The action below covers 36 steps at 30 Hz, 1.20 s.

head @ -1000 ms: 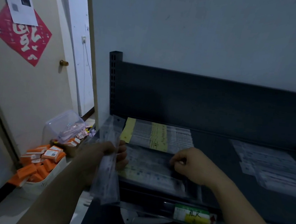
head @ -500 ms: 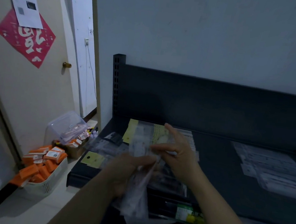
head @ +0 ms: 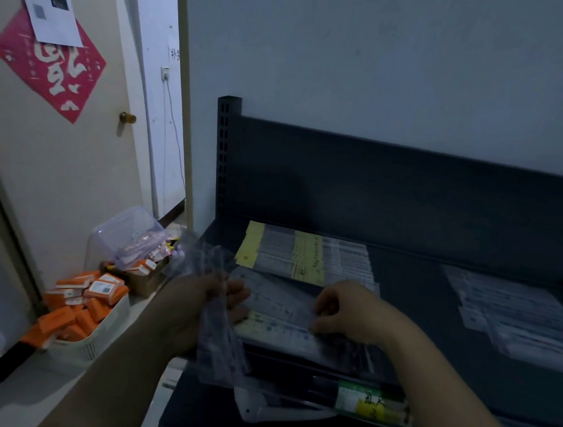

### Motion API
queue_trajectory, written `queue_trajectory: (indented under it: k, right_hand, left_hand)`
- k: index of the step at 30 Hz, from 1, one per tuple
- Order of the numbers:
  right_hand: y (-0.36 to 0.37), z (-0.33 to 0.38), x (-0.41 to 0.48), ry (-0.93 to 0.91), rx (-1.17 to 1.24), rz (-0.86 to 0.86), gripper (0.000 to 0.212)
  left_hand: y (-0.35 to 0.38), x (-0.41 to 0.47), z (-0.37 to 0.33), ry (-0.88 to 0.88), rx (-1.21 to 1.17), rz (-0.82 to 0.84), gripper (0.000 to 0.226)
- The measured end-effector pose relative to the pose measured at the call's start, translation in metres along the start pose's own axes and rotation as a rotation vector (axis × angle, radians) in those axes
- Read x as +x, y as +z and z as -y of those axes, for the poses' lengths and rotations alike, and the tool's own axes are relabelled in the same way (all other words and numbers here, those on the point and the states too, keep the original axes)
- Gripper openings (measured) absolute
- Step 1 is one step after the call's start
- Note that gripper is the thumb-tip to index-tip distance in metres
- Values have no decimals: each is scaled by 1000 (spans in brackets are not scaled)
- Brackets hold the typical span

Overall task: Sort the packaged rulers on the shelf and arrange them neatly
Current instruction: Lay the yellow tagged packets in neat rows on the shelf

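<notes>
Shelf [head: 418, 312], handwritten label [head: 372, 402], left hand [head: 202, 305] gripping rulers [head: 217, 345]

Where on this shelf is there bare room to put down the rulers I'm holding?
Bare shelf runs between the yellow-carded ruler pile and the right-hand ruler pile. The front left, under your right hand, is crowded.

Clear-packaged rulers [head: 284, 313] flat on shelf [head: 420, 295]
</notes>
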State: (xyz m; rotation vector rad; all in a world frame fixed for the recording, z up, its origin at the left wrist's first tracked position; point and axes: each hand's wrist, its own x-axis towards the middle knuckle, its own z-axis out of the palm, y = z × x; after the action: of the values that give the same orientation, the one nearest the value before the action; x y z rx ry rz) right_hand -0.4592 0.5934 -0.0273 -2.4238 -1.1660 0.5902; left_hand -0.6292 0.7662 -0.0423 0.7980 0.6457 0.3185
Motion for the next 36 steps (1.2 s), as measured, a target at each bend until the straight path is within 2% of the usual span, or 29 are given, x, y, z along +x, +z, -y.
queue_trajectory:
  k: [4, 9, 14, 19, 23, 26, 29, 33, 36]
  right_hand:
    - [1, -1, 2, -15, 8, 23, 15]
    - [9, 16, 7, -118, 46, -177, 26]
    - [28, 44, 20, -205, -20, -117, 44]
    - [27, 55, 28, -203, -104, -41, 36]
    - [32, 65, 32, -226, -150, -95, 33]
    - [38, 71, 40, -219, -185, -117, 38]
    - [38, 72, 47, -179, -160, -45, 37]
    - [34, 68, 50, -168, 9, 73, 43]
    - [32, 61, 51, -167, 149, -6, 34]
  left_hand:
    - [0, -2, 0, 8, -8, -17, 25]
    - [-4, -3, -5, 67, -15, -54, 17]
    - [-20, 0, -17, 97, -35, -106, 17]
    - [-28, -1, -18, 79, -77, -120, 20]
    - [-34, 1, -18, 78, -93, -129, 21]
    - [-35, 3, -17, 80, -83, -135, 24]
    - [-34, 3, -16, 71, -80, -130, 18]
    - [-33, 3, -17, 41, -102, -94, 16]
    - [-38, 7, -17, 44, -115, -99, 23]
